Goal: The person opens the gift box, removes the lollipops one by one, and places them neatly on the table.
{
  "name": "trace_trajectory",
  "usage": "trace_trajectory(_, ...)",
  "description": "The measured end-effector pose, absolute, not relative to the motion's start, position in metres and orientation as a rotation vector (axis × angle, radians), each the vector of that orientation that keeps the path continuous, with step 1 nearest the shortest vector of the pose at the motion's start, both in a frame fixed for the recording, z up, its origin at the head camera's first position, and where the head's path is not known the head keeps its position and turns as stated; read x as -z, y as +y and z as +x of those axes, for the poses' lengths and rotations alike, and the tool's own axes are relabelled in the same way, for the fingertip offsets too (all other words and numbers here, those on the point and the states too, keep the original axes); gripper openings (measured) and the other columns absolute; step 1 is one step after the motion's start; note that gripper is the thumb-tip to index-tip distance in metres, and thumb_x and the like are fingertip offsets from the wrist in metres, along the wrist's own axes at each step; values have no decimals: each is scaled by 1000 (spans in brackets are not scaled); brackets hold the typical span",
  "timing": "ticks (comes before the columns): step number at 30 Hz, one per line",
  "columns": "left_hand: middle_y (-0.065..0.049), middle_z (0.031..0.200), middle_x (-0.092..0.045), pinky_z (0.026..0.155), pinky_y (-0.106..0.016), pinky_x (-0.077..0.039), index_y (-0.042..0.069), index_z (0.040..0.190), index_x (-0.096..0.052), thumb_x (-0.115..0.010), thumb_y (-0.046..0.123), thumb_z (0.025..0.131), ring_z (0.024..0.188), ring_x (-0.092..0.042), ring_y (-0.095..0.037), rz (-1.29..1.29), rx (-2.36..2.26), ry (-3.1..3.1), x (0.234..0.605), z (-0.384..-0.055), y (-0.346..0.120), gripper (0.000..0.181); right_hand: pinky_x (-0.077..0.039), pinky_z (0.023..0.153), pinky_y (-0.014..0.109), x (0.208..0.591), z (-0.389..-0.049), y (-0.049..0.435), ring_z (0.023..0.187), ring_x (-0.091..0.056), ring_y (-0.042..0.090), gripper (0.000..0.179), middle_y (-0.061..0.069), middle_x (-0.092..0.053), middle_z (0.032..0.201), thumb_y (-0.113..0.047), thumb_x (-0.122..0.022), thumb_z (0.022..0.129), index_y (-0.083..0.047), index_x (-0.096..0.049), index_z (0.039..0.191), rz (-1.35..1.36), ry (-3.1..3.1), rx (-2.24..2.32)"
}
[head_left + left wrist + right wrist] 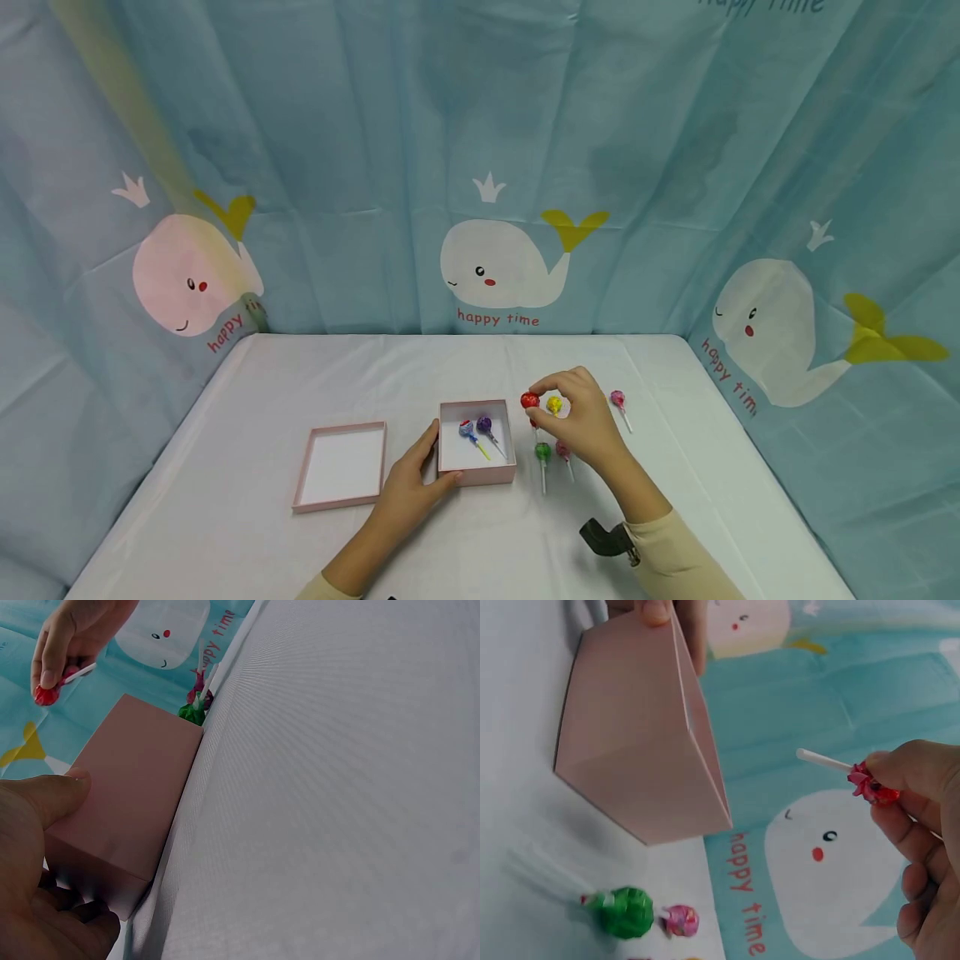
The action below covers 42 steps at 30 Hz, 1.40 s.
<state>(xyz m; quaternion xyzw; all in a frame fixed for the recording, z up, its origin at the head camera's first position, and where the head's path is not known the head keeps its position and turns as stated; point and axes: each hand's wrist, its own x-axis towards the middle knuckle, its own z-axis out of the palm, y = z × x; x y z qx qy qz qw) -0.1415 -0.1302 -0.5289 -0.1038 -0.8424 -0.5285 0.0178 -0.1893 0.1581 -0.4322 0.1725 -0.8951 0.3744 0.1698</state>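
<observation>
My left hand point(407, 490) grips a pink open-topped box point(487, 476) at its near left corner, thumb on the front wall and fingers along the left side. Inside the box lie a blue lollipop point(467, 428) and a purple lollipop point(484, 425). Just right of the box and above the table, my right hand point(583, 418) pinches a red lollipop point(874, 789) by its wrapped head between thumb and fingers. Its white stick points toward the box in the right wrist view. Below that hand, a green lollipop point(542, 452) lies on the table.
Around the right hand lie a yellow lollipop point(554, 404), a dark pink lollipop point(563, 450) and, farther right, another pink lollipop point(617, 397). The shallow pink-edged lid point(341, 503) rests left of the box. A black device point(606, 539) sits at the right wrist. Whale-printed curtains point(360, 250) surround the white table.
</observation>
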Motion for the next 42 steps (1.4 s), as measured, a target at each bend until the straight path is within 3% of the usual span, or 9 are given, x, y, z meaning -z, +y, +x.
trace_trajectory(11, -8, 166, -32, 122, -41, -31, 11, 161, -32, -85, 35, 84, 152, -31, -29, -321, 1633, -2619, 530, -141, -131, 97, -53, 81, 37, 441, -176, 193, 100, -52, 7, 27, -15, -71, 103, -20, -90, 81, -27, -76, 104, 439, -2496, -1066)
trace_trajectory(20, -9, 166, -32, 121, -41, -32, 11, 162, -30, -85, 34, 85, 152, -31, -29, -319, 1623, -2628, 530, -142, -131, 97, -47, 81, 28, 459, -172, 220, 99, -54, 19, 26, -11, -69, 105, -21, -89, 82, -28, -76, 103, 340, -2499, -1138)
trace_trajectory(25, -8, 165, -33, 121, -42, -33, 12, 162, -32, -85, 33, 84, 152, -32, -29, -310, 1602, -2631, 531, -142, -130, 96, -48, 78, 35, 470, -172, 232, 96, -51, 21, 25, -7, -68, 104, -24, -89, 82, -28, -76, 102, 287, -2539, -1164)
trace_trajectory(29, -7, 165, -33, 122, -41, -33, 13, 162, -32, -85, 34, 84, 152, -32, -28, -309, 1602, -2637, 531, -142, -129, 97, -50, 75, 41, 479, -172, 240, 96, -52, 28, 26, 4, -67, 104, -25, -89, 82, -25, -77, 104, 246, -2575, -1184)
trace_trajectory(33, -8, 165, -34, 121, -41, -33, 12, 162, -32, -86, 34, 84, 152, -33, -28, -305, 1608, -2634, 532, -141, -129, 97, -48, 71, 35, 487, -173, 245, 95, -52, 31, 28, 10, -67, 105, -26, -89, 81, -22, -77, 106, 228, -2601, -1180)
trace_trajectory(42, -8, 165, -34, 122, -42, -32, 11, 161, -32, -85, 36, 84, 152, -32, -29, -315, 1598, -2627, 532, -143, -129, 97, -45, 68, 31, 495, -178, 251, 96, -51, 28, 25, 10, -66, 105, -27, -88, 82, -21, -78, 105, 140, -2694, -1189)
